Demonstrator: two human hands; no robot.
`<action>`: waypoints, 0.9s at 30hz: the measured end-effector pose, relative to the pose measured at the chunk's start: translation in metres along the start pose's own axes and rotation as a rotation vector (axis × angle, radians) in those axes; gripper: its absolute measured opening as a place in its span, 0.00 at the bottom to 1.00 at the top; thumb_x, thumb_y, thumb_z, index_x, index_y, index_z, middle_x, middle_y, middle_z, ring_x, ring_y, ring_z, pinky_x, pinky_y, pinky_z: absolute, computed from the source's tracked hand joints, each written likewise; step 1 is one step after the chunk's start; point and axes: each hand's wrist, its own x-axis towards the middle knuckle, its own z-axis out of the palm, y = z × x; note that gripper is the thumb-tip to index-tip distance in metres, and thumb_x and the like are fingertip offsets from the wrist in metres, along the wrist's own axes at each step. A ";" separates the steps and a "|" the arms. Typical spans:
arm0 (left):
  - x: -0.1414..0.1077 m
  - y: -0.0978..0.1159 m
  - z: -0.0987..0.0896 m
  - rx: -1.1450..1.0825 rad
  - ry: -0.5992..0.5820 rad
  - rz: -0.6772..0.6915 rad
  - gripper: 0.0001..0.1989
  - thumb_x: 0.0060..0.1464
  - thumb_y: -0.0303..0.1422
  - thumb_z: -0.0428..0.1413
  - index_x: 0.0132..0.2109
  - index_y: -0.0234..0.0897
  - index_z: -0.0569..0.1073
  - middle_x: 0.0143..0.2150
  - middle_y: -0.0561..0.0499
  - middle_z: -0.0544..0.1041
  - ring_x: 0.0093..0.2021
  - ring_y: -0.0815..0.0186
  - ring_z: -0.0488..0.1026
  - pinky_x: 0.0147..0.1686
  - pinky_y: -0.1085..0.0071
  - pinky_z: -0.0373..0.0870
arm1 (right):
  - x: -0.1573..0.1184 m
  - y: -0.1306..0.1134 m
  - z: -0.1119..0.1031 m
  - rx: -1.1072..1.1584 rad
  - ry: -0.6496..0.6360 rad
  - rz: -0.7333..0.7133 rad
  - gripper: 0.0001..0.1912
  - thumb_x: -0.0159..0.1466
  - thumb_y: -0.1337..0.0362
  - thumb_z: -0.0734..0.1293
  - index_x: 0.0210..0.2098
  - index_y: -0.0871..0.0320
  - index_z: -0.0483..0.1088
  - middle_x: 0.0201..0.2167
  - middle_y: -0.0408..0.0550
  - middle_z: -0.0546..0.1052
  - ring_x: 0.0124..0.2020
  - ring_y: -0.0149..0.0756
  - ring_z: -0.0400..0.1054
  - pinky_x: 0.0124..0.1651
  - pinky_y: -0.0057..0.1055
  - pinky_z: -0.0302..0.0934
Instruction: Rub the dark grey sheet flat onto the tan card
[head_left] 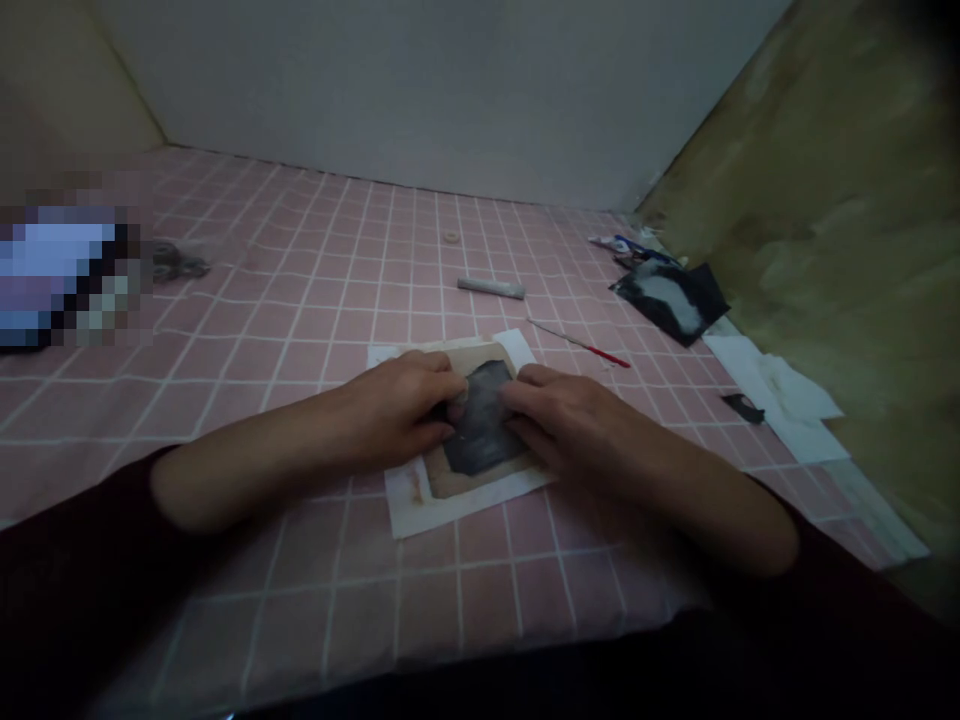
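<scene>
My left hand [420,400] is closed, its fingertips pinched together at the left edge of a dark grey sheet [486,425]. At the sheet's right edge, the thumb and fingers of my right hand [559,410] close in the same way. The sheet has uneven edges and a pale, dusty smear across its middle. Under it lies a tan sheet [450,485], on top of white paper [409,520] with a brownish stain at the lower left corner. My fingers hide parts of both side edges.
A pink checked cloth [300,560] covers the table. Beyond my hands are a thin tool with a red handle [607,355], a grey cylinder [491,289] and a small ring [451,238]. Black sheet with white powder [667,300] and white papers [787,395] lie right. A blurred-out screen [52,270] stands left.
</scene>
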 end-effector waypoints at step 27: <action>0.002 0.004 -0.001 0.048 0.001 -0.027 0.02 0.53 0.25 0.54 0.33 0.34 0.70 0.37 0.50 0.69 0.37 0.66 0.67 0.36 0.72 0.62 | 0.004 -0.013 0.011 0.048 0.052 -0.156 0.08 0.66 0.73 0.58 0.32 0.58 0.63 0.32 0.45 0.66 0.30 0.30 0.60 0.33 0.27 0.57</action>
